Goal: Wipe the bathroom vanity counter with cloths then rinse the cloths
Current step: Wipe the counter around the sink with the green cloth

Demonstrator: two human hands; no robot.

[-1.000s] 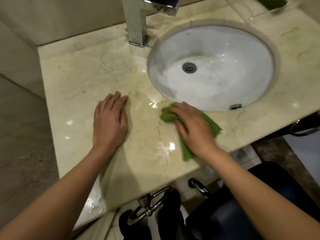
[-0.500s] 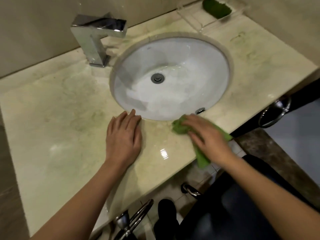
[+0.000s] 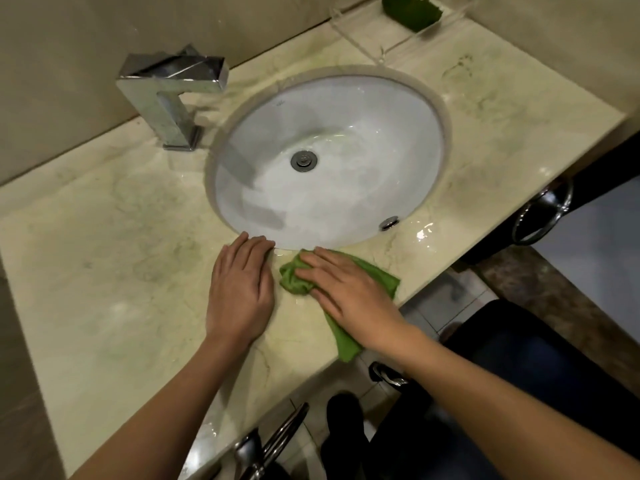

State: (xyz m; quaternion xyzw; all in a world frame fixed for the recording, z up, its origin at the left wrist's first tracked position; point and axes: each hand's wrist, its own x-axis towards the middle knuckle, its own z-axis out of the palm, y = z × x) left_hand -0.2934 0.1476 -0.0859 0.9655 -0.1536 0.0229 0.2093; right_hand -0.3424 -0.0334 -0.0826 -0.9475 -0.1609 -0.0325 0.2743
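A green cloth [image 3: 375,275] lies crumpled on the beige marble vanity counter [image 3: 114,237], just in front of the sink's near rim. My right hand [image 3: 349,292] presses flat on the cloth with straight fingers; one end of the cloth hangs over the counter's front edge. My left hand [image 3: 240,289] rests palm down on the counter right beside it, fingertips at the rim of the white basin [image 3: 329,161]. A second green cloth [image 3: 412,10] sits in a clear tray at the back right.
A square chrome tap [image 3: 173,95] stands behind the basin on the left. The counter's front edge runs diagonally under my wrists. Chrome towel rings [image 3: 540,216] hang below the counter front. A wet patch [image 3: 420,233] shines right of the basin.
Both hands have slid rightward along the counter front, from the left stretch to the basin's near rim. The right hand then pushed the cloth back left toward the left hand.
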